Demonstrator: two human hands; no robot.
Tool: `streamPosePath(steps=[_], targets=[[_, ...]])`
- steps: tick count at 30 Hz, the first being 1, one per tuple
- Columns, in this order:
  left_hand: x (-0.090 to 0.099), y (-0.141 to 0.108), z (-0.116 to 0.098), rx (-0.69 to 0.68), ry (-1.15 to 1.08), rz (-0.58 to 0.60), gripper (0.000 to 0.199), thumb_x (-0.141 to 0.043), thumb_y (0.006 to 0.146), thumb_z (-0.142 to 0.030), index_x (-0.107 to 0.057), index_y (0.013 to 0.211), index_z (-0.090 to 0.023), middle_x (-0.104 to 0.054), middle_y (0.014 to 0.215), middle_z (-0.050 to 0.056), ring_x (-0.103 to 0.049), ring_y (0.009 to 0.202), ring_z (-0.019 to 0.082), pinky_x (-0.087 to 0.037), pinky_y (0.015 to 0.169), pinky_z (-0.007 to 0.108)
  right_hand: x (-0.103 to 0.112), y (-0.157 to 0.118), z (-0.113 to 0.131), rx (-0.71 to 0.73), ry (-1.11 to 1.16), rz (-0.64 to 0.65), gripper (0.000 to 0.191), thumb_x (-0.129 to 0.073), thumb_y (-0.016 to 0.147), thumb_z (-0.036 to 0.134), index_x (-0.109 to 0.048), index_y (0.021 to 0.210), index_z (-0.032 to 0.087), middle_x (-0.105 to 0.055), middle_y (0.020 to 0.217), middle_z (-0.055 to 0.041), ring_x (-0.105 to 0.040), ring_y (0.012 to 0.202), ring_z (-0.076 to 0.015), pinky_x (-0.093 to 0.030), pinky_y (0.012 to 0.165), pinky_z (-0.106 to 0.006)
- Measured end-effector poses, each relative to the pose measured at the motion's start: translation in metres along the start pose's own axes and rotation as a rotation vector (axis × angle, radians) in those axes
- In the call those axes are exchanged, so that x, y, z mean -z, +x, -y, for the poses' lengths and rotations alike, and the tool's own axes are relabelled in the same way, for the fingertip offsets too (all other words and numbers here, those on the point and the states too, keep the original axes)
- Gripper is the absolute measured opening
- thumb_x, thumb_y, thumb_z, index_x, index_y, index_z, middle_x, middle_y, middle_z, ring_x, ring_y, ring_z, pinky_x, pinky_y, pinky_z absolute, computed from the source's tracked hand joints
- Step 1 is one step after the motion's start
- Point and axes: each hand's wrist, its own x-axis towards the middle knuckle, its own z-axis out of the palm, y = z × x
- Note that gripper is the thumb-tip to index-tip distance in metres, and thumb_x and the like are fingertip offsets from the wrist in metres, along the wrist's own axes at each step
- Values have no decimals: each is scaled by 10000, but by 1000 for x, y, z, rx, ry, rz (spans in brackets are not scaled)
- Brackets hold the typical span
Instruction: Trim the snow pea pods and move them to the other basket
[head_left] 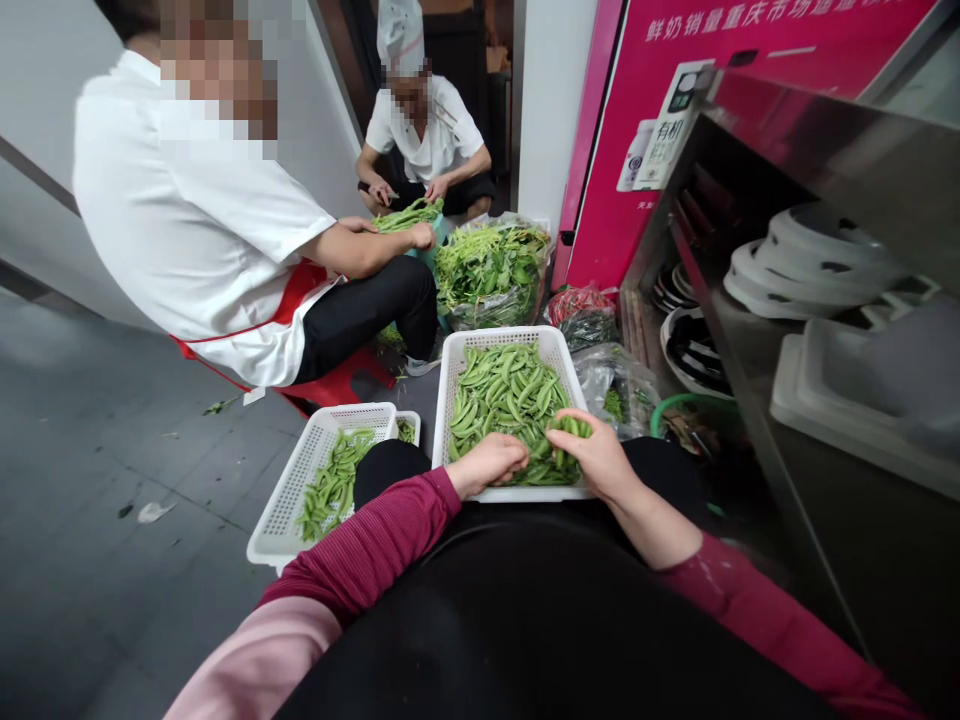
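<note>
On my lap rests a white perforated plastic basket (452, 385) heaped with green pea pods (510, 395). My right hand (596, 455) curls around several pods at the basket's near right side. Over the near edge, my left hand (491, 465) is closed with its fingertips pinched together, close to the right hand. Whatever the left fingers hold is too small to make out. Lower to the left stands a second white basket (281, 510), with more pods (337, 480) lying in it.
Two people in white shirts sit ahead, handling green stalks (409, 215). A big plastic bag of leafy greens (495, 265) stands beyond my basket. To the right, a metal shelf (757, 400) holds stacked pale trays (817, 260). A green-rimmed bin (679, 402) sits below it.
</note>
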Motion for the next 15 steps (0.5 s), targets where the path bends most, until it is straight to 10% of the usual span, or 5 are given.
streamPosePath(steps=[9, 15], targets=[[5, -13, -6, -141, 139, 14, 285, -399, 745, -306, -580, 859, -117, -400, 540, -50, -293, 395, 32, -228, 387, 172, -2, 1, -2, -139, 359, -24, 408, -733, 527, 350, -540, 853, 198, -580, 625, 3, -516, 526, -150, -425, 512, -288], [-2, -22, -19, -304, 610, 11, 181, -436, 724, -194, -605, 703, -131, -498, 573, -28, -413, 533, 64, -339, 533, 169, 4, -11, 4, -10, -143, -71, 361, -634, 611, 449, -575, 874, 209, -625, 736, -65, -563, 663, -237, -439, 633, -381]])
